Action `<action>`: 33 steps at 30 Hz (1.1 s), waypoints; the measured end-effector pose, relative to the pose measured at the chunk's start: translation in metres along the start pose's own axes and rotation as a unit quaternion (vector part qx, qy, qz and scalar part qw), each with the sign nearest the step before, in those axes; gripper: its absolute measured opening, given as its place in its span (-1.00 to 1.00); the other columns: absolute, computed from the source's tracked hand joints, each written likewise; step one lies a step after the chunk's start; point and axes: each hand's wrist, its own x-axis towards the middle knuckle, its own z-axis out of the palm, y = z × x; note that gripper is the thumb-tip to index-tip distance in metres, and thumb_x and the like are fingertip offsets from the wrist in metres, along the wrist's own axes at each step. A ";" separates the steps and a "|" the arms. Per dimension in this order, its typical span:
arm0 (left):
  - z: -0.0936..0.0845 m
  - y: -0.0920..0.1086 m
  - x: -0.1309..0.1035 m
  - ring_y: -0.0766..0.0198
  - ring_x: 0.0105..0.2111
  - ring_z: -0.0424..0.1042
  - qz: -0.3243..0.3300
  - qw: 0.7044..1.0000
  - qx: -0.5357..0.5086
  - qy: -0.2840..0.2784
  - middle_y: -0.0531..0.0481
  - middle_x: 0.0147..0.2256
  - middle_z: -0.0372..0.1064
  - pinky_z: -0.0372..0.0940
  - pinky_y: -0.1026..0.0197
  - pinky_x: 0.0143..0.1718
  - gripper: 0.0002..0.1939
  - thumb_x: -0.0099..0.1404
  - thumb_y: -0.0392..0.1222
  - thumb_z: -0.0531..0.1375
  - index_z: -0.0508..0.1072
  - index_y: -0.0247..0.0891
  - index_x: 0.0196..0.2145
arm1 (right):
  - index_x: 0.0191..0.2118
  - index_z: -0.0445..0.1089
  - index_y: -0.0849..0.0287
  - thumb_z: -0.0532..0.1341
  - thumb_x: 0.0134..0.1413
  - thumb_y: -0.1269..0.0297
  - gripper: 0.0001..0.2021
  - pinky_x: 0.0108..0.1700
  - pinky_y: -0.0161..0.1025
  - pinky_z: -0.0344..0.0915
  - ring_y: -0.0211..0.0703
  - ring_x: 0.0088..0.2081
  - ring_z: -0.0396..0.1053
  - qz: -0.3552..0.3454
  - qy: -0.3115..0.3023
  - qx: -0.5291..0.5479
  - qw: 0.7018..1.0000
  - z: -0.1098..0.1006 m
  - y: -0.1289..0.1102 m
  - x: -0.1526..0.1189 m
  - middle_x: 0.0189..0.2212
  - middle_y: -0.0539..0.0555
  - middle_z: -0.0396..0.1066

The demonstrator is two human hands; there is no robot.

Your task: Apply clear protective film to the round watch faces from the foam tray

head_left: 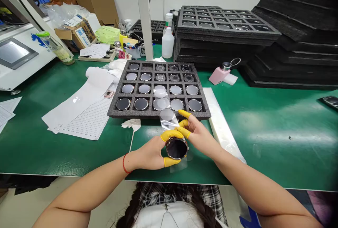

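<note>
Above the near part of the desk (264,133), the left hand (151,154) is clamping a round watch (176,149) by its rim; the right hand (200,137) is touching or nearly touching it beside a film strip (167,115), its grip impossible to tell; other watches (123,104) are filling most foam tray (132,115) pockets, this one being out; its dark face is pointing upward, roundness giving no long axis.
</note>
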 end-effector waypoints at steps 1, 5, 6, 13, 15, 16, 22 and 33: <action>-0.001 -0.001 0.001 0.21 -0.21 0.46 -0.003 1.000 0.001 0.000 -0.04 -0.16 0.40 0.38 0.17 -0.16 -0.52 0.13 -0.32 0.29 0.24 -0.14 -0.02 | 0.20 0.00 0.17 0.21 0.04 0.24 -0.39 -0.29 -0.24 0.24 -0.25 -0.38 0.28 0.005 -0.001 0.026 1.000 0.002 0.000 0.000 -0.41 -0.06 0.29; -0.013 -0.003 0.008 0.17 -0.12 0.47 -0.039 0.983 -0.096 0.152 -0.04 -0.07 0.34 0.39 0.12 -0.08 -0.43 0.11 -0.29 0.32 0.16 -0.09 0.01 | 0.19 -0.02 0.14 0.21 0.06 0.29 -0.40 -0.31 -0.26 0.20 -0.28 -0.40 0.24 0.002 -0.012 0.044 0.999 0.001 -0.002 -0.003 -0.43 -0.09 0.26; -0.018 -0.004 0.011 0.16 -0.11 0.48 -0.046 0.970 -0.143 0.192 -0.04 -0.07 0.34 0.39 0.10 -0.07 -0.42 0.12 -0.28 0.32 0.14 -0.09 0.02 | 0.19 -0.02 0.14 0.20 0.07 0.31 -0.42 -0.30 -0.26 0.20 -0.28 -0.39 0.24 0.002 -0.022 0.038 0.999 0.000 -0.003 -0.005 -0.43 -0.09 0.26; -0.039 -0.011 0.024 0.12 -0.17 0.53 -0.090 0.916 -0.289 0.262 -0.08 -0.13 0.45 0.43 0.06 -0.11 -0.38 0.12 -0.23 0.34 0.08 -0.14 0.02 | 0.23 -0.05 0.10 0.18 0.08 0.36 -0.38 -0.14 -0.15 0.24 -0.23 -0.31 0.26 0.027 -0.152 -0.072 0.985 0.000 -0.010 -0.019 -0.40 -0.06 0.30; -0.037 -0.012 0.024 0.12 -0.13 0.52 -0.082 0.919 -0.277 0.268 -0.08 -0.14 0.45 0.39 0.05 -0.04 -0.38 0.11 -0.24 0.35 0.10 -0.16 0.03 | 0.21 -0.01 0.11 0.21 0.07 0.29 -0.39 -0.04 -0.07 0.22 -0.17 -0.23 0.28 0.008 -0.130 -0.106 0.986 0.001 -0.008 -0.018 -0.32 0.00 0.36; -0.035 -0.011 0.023 0.12 -0.12 0.51 -0.074 0.923 -0.266 0.268 -0.08 -0.13 0.44 0.38 0.04 -0.01 -0.38 0.11 -0.24 0.35 0.10 -0.16 0.03 | 0.20 0.01 0.11 0.23 0.06 0.24 -0.39 0.00 -0.04 0.20 -0.15 -0.19 0.29 -0.004 -0.108 -0.108 0.988 0.001 -0.007 -0.017 -0.27 0.03 0.38; -0.020 -0.004 0.012 0.11 -0.06 0.48 -0.051 0.946 -0.222 0.230 -0.07 -0.05 0.37 0.35 0.04 0.04 -0.36 0.12 -0.27 0.34 0.06 -0.11 0.03 | 0.16 0.05 0.10 0.20 0.06 0.28 -0.46 -0.08 -0.09 0.27 -0.17 -0.23 0.34 -0.057 0.001 -0.069 0.996 0.005 0.002 -0.009 -0.34 0.00 0.38; -0.023 0.004 0.012 0.05 -0.12 0.51 -0.157 0.928 -0.293 0.170 -0.13 -0.07 0.38 0.34 -0.04 0.03 -0.34 0.12 -0.12 0.35 0.07 -0.16 0.05 | 0.09 0.19 0.08 0.16 0.17 0.39 -0.63 -0.17 -0.15 0.26 -0.13 -0.26 0.34 -0.247 0.082 -0.305 0.916 0.004 0.007 -0.014 -0.32 0.02 0.41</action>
